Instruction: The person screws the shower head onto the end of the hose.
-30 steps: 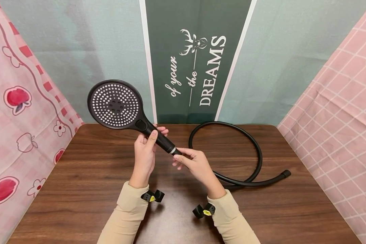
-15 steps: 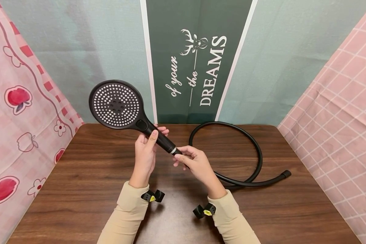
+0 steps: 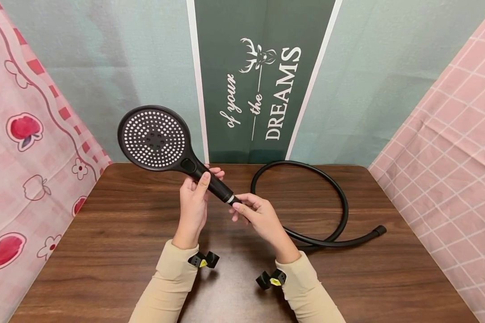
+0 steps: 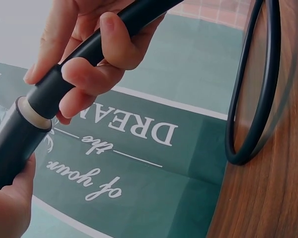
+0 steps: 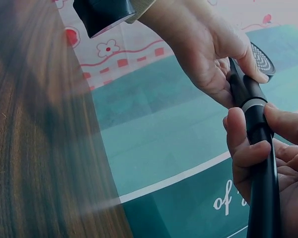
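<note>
A black shower head (image 3: 153, 138) with white nozzles is held up over the table, its face toward the head camera. My left hand (image 3: 194, 208) grips its handle (image 3: 216, 185), thumb on top. At the handle's lower end my right hand (image 3: 260, 217) pinches the end fitting of a black shower hose (image 4: 48, 91). A pale ring (image 4: 32, 114) shows between that fitting and the handle in the left wrist view. The hose runs back under my right palm (image 5: 290, 183). Its remainder lies looped on the table, with the other end fitting (image 3: 379, 230) lying free at the right.
The brown wood-grain table (image 3: 105, 251) meets a green printed cloth (image 3: 262, 148) at the back. Pink cloths hang on the left and right sides. A small black camera (image 3: 212, 259) is strapped to my left wrist, another (image 3: 263, 280) to my right.
Both hands and the shower head stay almost in place. My right fingers have shifted only slightly around the hose fitting.
</note>
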Demonstrator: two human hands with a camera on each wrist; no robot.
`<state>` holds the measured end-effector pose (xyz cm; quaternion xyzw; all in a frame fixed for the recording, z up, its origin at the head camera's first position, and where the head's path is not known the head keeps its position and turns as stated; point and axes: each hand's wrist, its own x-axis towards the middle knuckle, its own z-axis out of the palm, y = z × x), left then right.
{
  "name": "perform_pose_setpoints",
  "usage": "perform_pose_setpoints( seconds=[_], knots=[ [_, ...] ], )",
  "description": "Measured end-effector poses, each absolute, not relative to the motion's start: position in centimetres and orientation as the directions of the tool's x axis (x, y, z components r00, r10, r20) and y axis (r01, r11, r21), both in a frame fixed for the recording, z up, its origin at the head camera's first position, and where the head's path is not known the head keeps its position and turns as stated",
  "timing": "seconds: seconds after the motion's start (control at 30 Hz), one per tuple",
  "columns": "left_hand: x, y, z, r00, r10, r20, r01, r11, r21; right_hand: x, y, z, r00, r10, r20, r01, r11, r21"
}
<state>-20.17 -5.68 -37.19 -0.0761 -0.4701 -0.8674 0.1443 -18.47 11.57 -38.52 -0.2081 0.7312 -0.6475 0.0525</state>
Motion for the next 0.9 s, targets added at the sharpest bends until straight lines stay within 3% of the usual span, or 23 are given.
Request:
perform_pose_setpoints(
  seconds=[0.3,0.9],
  knots=[
    [-20.18,-5.84,-37.26,-0.947,-0.17,0.273,0.322,-0.513,0.796,-18.42,11.46,-38.66,-0.934,-0.325,0.146,-0.198,0.133,-0.971],
    [-20.14,-5.71,-37.16,-0.949,-0.165,0.27,0.317,-0.513,0.798,-18.48,11.51,-38.66,-0.946,-0.218,0.238,-0.275,0.155,-0.949]
  ],
)
